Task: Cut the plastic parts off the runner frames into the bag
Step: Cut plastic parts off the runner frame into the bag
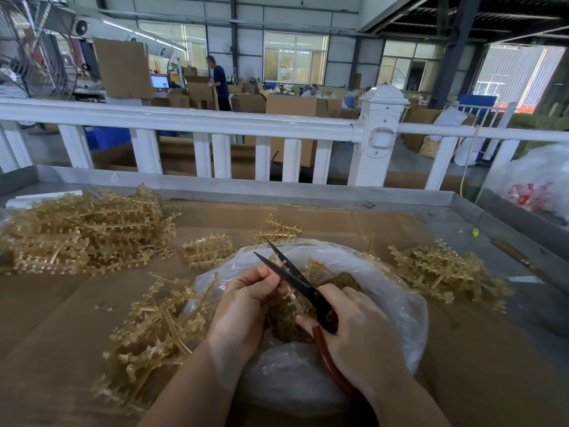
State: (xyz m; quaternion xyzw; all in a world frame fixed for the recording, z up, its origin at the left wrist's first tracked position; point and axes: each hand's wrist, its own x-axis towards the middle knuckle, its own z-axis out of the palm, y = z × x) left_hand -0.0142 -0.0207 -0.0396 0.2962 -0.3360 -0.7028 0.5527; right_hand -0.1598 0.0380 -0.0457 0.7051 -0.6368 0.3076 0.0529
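The right hand [357, 331] holds a pair of scissors [295, 280] by the red-brown handle [329, 362], fingers curled round it. The black blades stand spread, tips pointing up and away from the person. The left hand [246, 306] is raised just beside the blades; its grip is pinched on a small pale runner piece [291, 293] at the fingertips, held against the lower part of the blades. How much of the piece lies between the blades cannot be told.

Both hands work directly above a clear plastic bag [385, 288], which lies open on the table [462, 208] in front of the person. Inside the bag sits a heap of small amber cut parts [286, 325], partly hidden by the hands.

Amber runner frames lie around the bag on sheets of brown cardboard [61, 303]:
- a large stack [83, 229] at the far left of the table;
- a loose pile [154, 331] just left of the bag, touching its edge;
- a single frame [206, 251] beyond the bag to the left;
- a small group [277, 231] beyond the bag, behind the scissor tips;
- a pile [443, 272] to the right of the bag

The table has a raised grey metal rim. A white fence [215, 124] stands behind it, and a second plastic bag with red print [532, 186] rests at the far right. Cardboard boxes [292, 109] and people fill the hall beyond
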